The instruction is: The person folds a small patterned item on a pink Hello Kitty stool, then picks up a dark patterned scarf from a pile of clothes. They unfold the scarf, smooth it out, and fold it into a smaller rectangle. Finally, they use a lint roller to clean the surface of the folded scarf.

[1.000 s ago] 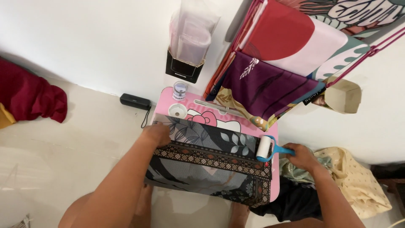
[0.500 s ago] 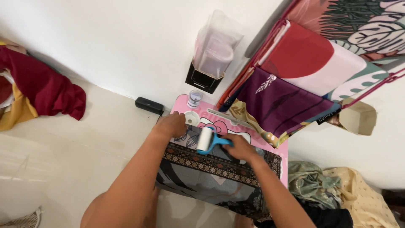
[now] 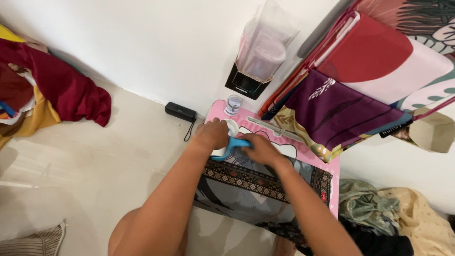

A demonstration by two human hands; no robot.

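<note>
Both hands are together at the far end of the small pink table [image 3: 332, 167]; the right hand [image 3: 260, 149] is closed round the blue handle of a lint roller [image 3: 231, 144], fingers wrapped over it, while the left hand [image 3: 212, 133] is curled over the white roll end, pressing down beside it; whether the left hand grips the roll or only rests on it, I cannot tell from here. Under them lies the dark patterned cloth [image 3: 256, 187], spread flat over the table and hanging off the near edge; the roller sits on its far-left corner. That roller looks light and rigid, plastic, its handle the natural place to hold; the roll is probably tacky, so best kept off fingers. The cloth looks thin, soft and limp, likely to slide or bunch if dragged; pinning it near the roller seems wise. A small clear jar [image 3: 232, 105] stands just beyond; a black speaker [image 3: 180, 112] lies on the floor by the wall; folded fabrics [image 3: 341, 106] hang to the right.
</note>
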